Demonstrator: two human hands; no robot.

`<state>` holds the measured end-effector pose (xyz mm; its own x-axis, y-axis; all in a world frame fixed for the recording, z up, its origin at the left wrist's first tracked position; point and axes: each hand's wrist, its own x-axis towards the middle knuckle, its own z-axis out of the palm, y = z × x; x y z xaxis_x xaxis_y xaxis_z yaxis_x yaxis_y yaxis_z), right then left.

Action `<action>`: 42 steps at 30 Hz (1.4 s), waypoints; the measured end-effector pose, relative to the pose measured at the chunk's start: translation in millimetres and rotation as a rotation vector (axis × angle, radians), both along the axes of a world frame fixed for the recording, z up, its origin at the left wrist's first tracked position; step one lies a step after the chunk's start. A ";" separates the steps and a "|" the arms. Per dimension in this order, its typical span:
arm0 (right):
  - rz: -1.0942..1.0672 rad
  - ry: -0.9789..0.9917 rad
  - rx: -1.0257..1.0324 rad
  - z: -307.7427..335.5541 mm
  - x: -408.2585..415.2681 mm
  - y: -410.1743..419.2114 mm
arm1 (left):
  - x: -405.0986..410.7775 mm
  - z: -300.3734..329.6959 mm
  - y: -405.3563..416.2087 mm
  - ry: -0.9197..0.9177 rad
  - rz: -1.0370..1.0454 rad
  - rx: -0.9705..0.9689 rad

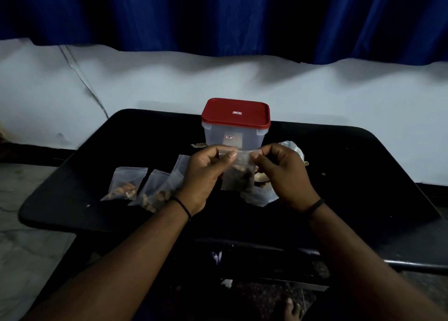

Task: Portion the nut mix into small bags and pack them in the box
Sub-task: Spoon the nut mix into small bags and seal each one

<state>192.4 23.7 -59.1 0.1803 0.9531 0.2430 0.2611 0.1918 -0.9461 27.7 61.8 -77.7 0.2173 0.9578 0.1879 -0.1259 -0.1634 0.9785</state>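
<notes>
Clear bag (238, 173) of nuts is pinched at its top by both hands (202, 175) (286, 173) mid-frame; two filled bags (124, 183) (155, 191) lie left, box (235, 124) still lidded, nothing packed.

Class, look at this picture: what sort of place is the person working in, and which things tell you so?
Probably a plain room at home, not a workshop: a small black table by a white wall, blue curtains above, and a red-lidded food box.
</notes>
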 end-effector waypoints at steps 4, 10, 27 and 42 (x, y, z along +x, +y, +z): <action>-0.063 -0.191 0.081 -5.0 -3.3 1.2 | -1.4 2.9 -3.9 -0.008 0.087 0.044; -0.025 -0.223 0.081 -8.1 -11.7 1.3 | -4.4 0.9 -0.5 0.076 0.165 0.128; -0.066 0.160 -0.108 -7.4 -36.6 -2.3 | -29.6 1.7 -1.6 0.098 0.257 -0.018; -0.276 -0.313 -0.192 -31.5 -95.0 8.3 | -67.4 -21.9 8.8 0.463 0.383 -0.017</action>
<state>97.4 32.0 -90.6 0.3794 0.9130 0.1500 0.5568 -0.0958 -0.8251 -39.7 70.6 -99.6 -0.0883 0.9862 0.1403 0.3789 -0.0970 0.9203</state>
